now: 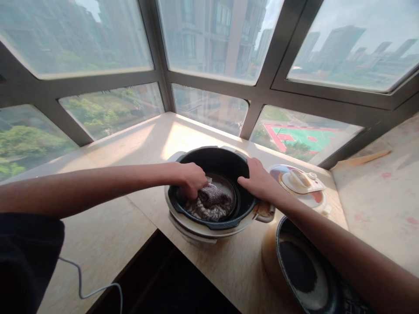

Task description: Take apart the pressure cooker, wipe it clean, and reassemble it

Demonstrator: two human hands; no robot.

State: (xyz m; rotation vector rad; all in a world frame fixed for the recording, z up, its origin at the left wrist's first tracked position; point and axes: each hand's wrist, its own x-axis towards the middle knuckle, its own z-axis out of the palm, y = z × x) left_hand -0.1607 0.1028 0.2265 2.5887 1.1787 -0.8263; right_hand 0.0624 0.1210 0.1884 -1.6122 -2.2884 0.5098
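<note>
Gripping a bunched, dark speckled cloth [214, 196], the left hand [194, 179] reaches down into a black inner pot [212, 225], fingers closed. The right hand [258, 179] holds the pot's rim on its right side, fingers over the edge and thumb against the inside wall. The cloth lies folded on the pot's round base, toward the near left, and a small white patch shows beside the left knuckles.

For good control, I would judge it best to brace the rim firmly with the right hand while the left presses the cloth flat, since a loose bunch touches less of the base. Small overlapping circles from the middle out to the curved corner should suit this shape, with a light touch in case the dark surface is a coating that scratches.

Around the inner pot sits a pale outer housing [209, 234], with a brown-stained side handle [264, 211] just below the right wrist. Beyond the right hand, a white-and-brown lid [299, 181] with a raised grip rests on the bench [137, 218]. A 2nd pot [270, 257], dark inside, stands nearer, partly under the right forearm. Low on the left hangs a thin cable [79, 283].

Writing is scarce: the lid carries a small round mark and fainter marks near it, too small to read. No brand is legible.
</note>
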